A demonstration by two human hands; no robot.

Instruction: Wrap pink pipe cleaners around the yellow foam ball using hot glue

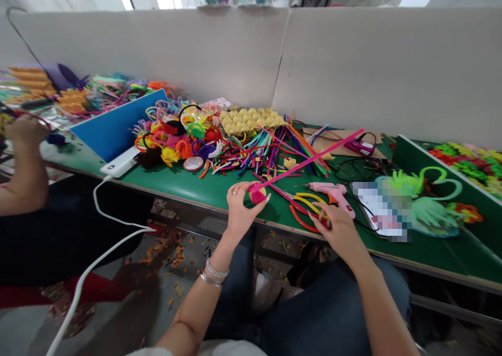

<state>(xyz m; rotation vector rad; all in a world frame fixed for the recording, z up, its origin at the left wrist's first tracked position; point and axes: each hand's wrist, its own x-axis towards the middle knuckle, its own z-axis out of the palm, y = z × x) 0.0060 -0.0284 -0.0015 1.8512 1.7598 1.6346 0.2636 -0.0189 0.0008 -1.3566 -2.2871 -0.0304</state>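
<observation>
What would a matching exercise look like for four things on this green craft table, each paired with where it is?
Things:
1. pink stem
2. pliers
3. glue gun
4. egg tray

Places:
A. at the back of the table by the wall
B. under the right hand
C. lying just beyond the pliers
D. held in the left hand

Pairs: 1-D, 2-B, 3-C, 4-A
</observation>
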